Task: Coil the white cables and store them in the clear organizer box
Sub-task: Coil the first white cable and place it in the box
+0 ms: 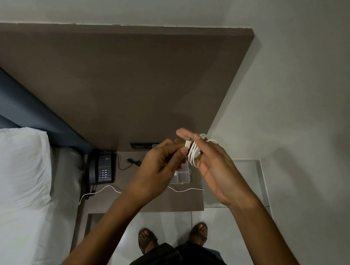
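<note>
- Brown bedside shelf [181,203] jutting from the wall panel, beside the bed.
- Carrying a black telephone [102,170], a thin black cord [130,162], a clear organizer box [182,175].
- Trailing a loose white cable [185,190] across the top and over the left edge.

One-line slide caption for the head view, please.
Right hand wears the coiled white cable; left hand pinches its plug above the clear organizer box.

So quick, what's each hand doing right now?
Left hand: closed, pinching the plug end of the white cable.
Right hand: open, fingers extended, with the cable coiled around them.
</note>
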